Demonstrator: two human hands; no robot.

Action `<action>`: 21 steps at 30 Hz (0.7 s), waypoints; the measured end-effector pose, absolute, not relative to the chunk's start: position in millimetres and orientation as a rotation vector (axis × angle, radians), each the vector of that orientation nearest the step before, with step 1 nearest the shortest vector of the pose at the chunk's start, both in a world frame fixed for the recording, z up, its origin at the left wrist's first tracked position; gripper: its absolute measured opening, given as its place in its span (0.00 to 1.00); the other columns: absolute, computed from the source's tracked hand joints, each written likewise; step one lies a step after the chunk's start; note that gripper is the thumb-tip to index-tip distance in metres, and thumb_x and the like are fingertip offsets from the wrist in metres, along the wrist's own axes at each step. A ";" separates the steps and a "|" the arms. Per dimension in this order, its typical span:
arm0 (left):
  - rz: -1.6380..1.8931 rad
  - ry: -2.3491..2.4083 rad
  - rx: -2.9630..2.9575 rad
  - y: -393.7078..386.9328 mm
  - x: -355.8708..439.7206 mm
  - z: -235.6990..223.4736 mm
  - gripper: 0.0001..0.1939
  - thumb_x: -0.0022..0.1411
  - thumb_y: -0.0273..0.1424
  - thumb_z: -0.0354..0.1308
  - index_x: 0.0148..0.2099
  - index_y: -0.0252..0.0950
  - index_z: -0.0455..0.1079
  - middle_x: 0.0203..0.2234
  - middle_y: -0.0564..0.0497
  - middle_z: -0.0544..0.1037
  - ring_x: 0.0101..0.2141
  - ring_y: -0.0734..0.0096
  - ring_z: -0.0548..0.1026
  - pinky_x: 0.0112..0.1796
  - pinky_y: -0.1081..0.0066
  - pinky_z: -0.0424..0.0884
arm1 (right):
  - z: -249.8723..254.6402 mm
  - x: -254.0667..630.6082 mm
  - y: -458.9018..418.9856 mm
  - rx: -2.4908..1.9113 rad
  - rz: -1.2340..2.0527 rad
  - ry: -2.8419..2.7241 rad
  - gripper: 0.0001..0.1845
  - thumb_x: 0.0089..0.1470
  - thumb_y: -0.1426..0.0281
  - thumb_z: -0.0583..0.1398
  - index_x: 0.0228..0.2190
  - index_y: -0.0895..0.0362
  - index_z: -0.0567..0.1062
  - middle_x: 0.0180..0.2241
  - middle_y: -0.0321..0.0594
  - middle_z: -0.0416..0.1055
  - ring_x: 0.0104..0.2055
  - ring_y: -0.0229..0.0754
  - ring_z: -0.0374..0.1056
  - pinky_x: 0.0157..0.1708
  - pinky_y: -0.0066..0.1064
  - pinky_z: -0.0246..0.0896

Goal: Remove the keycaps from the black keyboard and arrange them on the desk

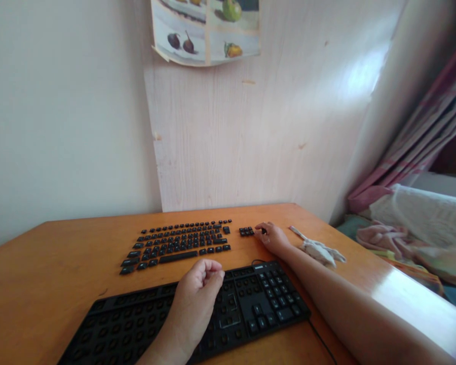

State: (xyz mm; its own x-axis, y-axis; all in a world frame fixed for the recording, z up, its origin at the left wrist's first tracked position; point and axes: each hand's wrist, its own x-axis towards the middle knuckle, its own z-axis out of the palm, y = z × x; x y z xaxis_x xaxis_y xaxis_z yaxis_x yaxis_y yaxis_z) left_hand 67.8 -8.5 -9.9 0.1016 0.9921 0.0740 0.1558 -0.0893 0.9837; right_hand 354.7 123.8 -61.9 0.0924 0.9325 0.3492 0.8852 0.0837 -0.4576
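Observation:
A black keyboard (247, 304) lies at the front of the table, its left and middle parts stripped of caps, with keys still fitted at its right end. Over its middle, my left hand (197, 296) is closed, thumb against curled fingers; whatever may be inside is hidden. My right hand (274, 238) reaches farther back and pinches a small black keycap (264, 231) at the table surface. Just left of those fingers sits a small block of loose keycaps (246, 231). Many more loose keycaps (182, 241) lie in keyboard-like rows behind the keyboard, including a long space bar (178, 257).
Right of my right hand, a crumpled whitish cloth or glove (321, 252) lies on the orange-brown table (61, 263). A cable (323, 342) runs off the keyboard's front right. A wall stands behind, with a fruit poster (207, 35). Bedding (387, 241) is at the right.

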 end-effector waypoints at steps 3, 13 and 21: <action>1.111 1.213 1.449 -7.8 66.8 -10.2 0.14 0.54 0.41 0.59 0.37 0.36 0.72 0.29 0.50 0.76 0.33 0.65 0.74 0.37 0.69 0.67 | -62.3 359.9 126.3 -1.764 0.147 -1.704 0.14 0.55 0.66 0.58 0.41 0.56 0.79 0.41 0.45 0.75 0.41 0.43 0.70 0.43 0.31 0.61; 1.152 1.232 1.629 -0.8 58.6 -16.1 0.14 0.58 0.42 0.58 0.39 0.37 0.72 0.32 0.50 0.78 0.36 0.63 0.75 0.40 0.68 0.67 | -65.6 402.2 116.2 -1.675 0.443 -1.239 0.16 0.53 0.62 0.59 0.40 0.58 0.77 0.32 0.41 0.76 0.33 0.42 0.72 0.29 0.29 0.66; 1.095 1.329 2.004 1.7 57.6 -21.2 0.11 0.62 0.40 0.53 0.39 0.39 0.70 0.34 0.50 0.78 0.38 0.63 0.76 0.42 0.65 0.69 | -66.9 422.8 90.7 -1.476 0.639 -0.969 0.14 0.60 0.64 0.58 0.43 0.61 0.72 0.36 0.41 0.73 0.33 0.38 0.71 0.33 0.31 0.69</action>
